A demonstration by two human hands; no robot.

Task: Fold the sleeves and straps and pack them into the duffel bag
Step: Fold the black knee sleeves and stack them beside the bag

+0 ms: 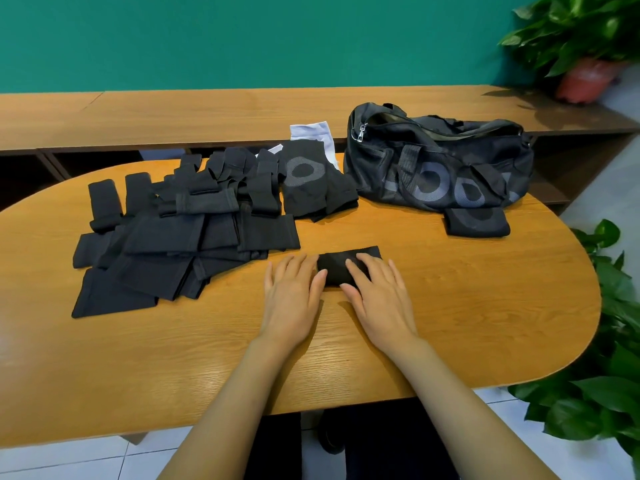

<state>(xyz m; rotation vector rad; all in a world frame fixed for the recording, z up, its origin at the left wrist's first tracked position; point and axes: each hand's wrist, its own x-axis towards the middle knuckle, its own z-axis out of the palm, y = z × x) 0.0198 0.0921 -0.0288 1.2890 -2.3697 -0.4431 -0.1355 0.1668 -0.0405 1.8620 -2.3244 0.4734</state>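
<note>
Two hands (291,299) (381,306) touching sleeve (334,268) — pile (173,237) left, bag (433,161) beyond

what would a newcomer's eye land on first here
At the near middle of the table, the right hand presses flat on a small folded black piece, and the left hand lies flat at its left edge. A big pile of black sleeves and straps sprawls to the left. At the far right lies a black mesh duffel bag, with one folded sleeve before it.
</note>
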